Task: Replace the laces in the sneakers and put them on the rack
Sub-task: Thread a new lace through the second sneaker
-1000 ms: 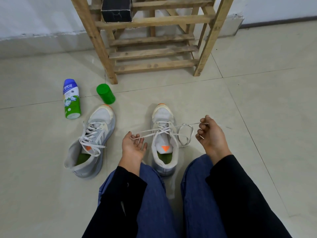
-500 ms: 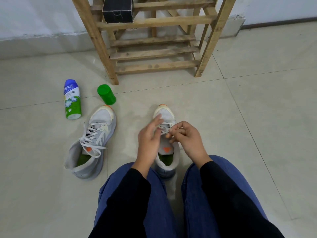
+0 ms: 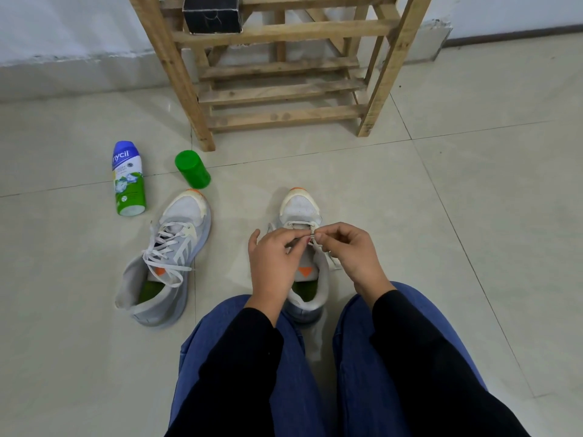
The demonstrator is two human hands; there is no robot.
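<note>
The sneaker being laced [image 3: 300, 205] stands on the tiled floor [image 3: 473, 216] in front of the wooden shoe rack [image 3: 284, 116]. Its toe points toward the rack and its heel sits between the person's knees. Both hands are positioned directly above its tongue. The left hand [image 3: 273, 263] and the right hand [image 3: 350, 252] each pinch the white lace [image 3: 299, 223] between thumb and forefinger. Their fingertips nearly meet just behind the foremost lace crossing, and the remaining fingers are curled. A second sneaker [image 3: 175, 247], already laced, lies nearer the rack's left leg, apart from both hands. A blue-capped bottle [image 3: 127, 178] lies well out to the left of that leg, with a green cylindrical container [image 3: 192, 169] between the bottle and the leg. A black box [image 3: 212, 12] sits on an upper rack shelf.
</note>
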